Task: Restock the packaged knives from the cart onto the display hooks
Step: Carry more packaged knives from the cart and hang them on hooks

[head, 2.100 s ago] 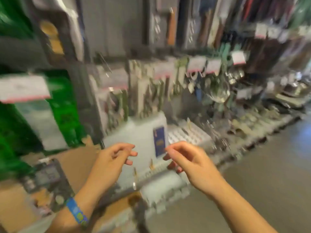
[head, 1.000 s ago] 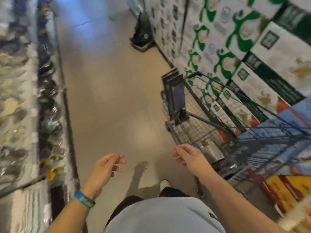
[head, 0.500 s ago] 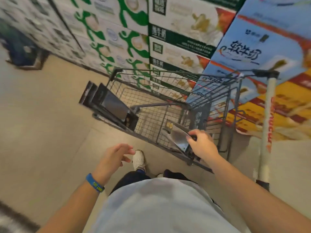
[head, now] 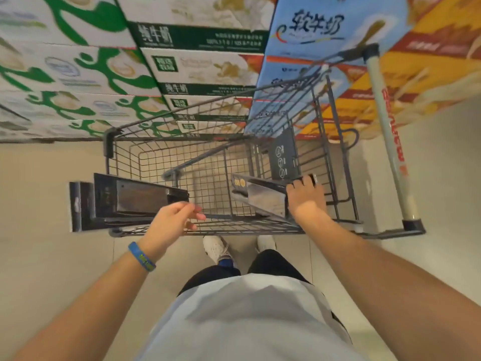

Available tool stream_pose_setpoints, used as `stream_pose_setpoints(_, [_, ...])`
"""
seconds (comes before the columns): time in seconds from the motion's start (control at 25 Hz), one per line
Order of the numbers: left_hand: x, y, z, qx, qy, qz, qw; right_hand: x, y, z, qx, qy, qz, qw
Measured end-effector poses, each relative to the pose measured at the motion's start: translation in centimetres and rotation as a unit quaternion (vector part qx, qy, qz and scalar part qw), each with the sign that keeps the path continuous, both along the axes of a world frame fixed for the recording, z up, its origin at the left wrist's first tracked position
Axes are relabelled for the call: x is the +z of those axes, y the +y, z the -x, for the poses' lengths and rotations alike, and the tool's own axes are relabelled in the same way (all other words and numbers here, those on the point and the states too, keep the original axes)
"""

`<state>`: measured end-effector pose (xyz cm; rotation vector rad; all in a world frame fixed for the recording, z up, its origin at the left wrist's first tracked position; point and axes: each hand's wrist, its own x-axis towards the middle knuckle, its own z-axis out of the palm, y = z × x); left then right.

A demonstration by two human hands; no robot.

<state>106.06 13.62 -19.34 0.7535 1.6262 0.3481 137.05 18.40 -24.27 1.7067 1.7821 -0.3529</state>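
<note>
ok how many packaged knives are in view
3: one packaged knife gripped by the right hand inside the cart; a front package and a rear package overlap at its left end, jutting past the wire. Others may hide beneath them.

The cart is dark grey wire in a square grid and its handle is cream with red lettering. The stacked knife packages at its left end are glossy black, like the single knife package to the right, which bears a round gold mark. Beyond, the left cartons are white with green swirls, the middle cartons white with dark green bands, the blue cartons pale with dark lettering and the far-right cartons yellow, orange and red, while the floor is pale beige, the wristband blue with yellow-green print, the shirt light grey, the trousers black and the shoes white
</note>
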Motion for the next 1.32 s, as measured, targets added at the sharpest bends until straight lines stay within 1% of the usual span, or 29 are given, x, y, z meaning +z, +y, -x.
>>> stream_pose_setpoints(0.12, [0.1,0.9,-1.0,-0.04,0.008,0.009,0.999,0.3,1.2,-0.7,-0.006,0.016,-0.03,0.999])
stream_pose_setpoints(0.16, [0.3,1.0,-1.3,-0.043,0.008,0.009,0.999,0.4,1.5,-0.8,-0.011,0.007,-0.028,1.0])
stream_pose_setpoints(0.24, [0.5,1.2,-2.0,-0.04,0.009,0.004,0.999,0.2,1.6,-0.7,0.017,-0.032,-0.011,0.999])
stream_pose_setpoints(0.32, [0.8,1.3,-2.6,-0.019,0.009,0.001,1.0,0.1,1.9,-0.2,0.052,-0.032,-0.006,0.998])
stream_pose_setpoints(0.4, [1.2,1.0,-3.6,0.006,0.011,0.006,1.0,0.5,2.2,-0.1,0.044,0.006,-0.004,0.999])
stream_pose_setpoints(0.48, [1.4,0.6,-4.6,0.023,0.016,0.014,1.0,0.8,2.7,-0.3,0.003,0.054,0.031,0.998])
stream_pose_setpoints(0.56, [1.2,0.4,-5.7,0.045,0.017,0.03,0.998,0.9,3.0,-0.4,0.005,0.087,0.062,0.994])
stream_pose_setpoints(0.64, [0.9,0.2,-6.7,0.054,0.023,0.043,0.997,0.7,3.1,-0.6,0.006,0.123,0.055,0.991])
stream_pose_setpoints(0.68, [0.8,0.2,-7.1,0.054,0.026,0.049,0.997,0.7,3.3,-0.9,-0.023,0.15,0.059,0.987])
stream_pose_setpoints(0.8, [0.4,0.0,-8.1,0.059,0.024,0.056,0.996,0.5,3.4,-3.3,-0.152,0.248,0.097,0.952])
stream_pose_setpoints(0.84, [0.3,0.0,-8.5,0.058,0.021,0.055,0.997,0.6,3.2,-3.9,-0.185,0.278,0.094,0.938])
stream_pose_setpoints(0.88, [0.3,0.1,-8.8,0.053,0.02,0.049,0.997,0.9,3.2,-4.2,-0.217,0.304,0.065,0.925])
stream_pose_setpoints(0.96, [0.3,0.4,-9.4,0.034,0.033,0.017,0.999,2.2,4.1,-3.8,-0.283,0.353,-0.031,0.891])
stream_pose_setpoints(1.0, [0.4,0.9,-9.6,0.016,0.05,-0.007,0.999,3.3,5.0,-3.2,-0.293,0.365,-0.07,0.881])
stream_pose_setpoints(1.08, [1.0,2.4,-9.4,-0.049,0.114,-0.057,0.991,6.1,6.7,-1.9,-0.252,0.388,-0.103,0.88])
stream_pose_setpoints(1.16, [2.6,4.9,-8.6,-0.13,0.196,-0.109,0.966,9.2,8.1,-1.2,-0.176,0.451,-0.091,0.87])
stream_pose_setpoints(1.2, [3.9,6.5,-8.1,-0.17,0.24,-0.129,0.947,10.8,8.8,-1.1,-0.156,0.493,-0.067,0.853])
stream_pose_setpoints(1.28, [6.3,9.5,-7.4,-0.253,0.324,-0.166,0.896,13.3,10.0,-1.1,-0.186,0.589,0.006,0.787])
stream_pose_setpoints(1.32, [7.5,10.5,-7.0,-0.28,0.354,-0.193,0.871,14.1,10.6,-1.1,-0.197,0.622,0.022,0.757])
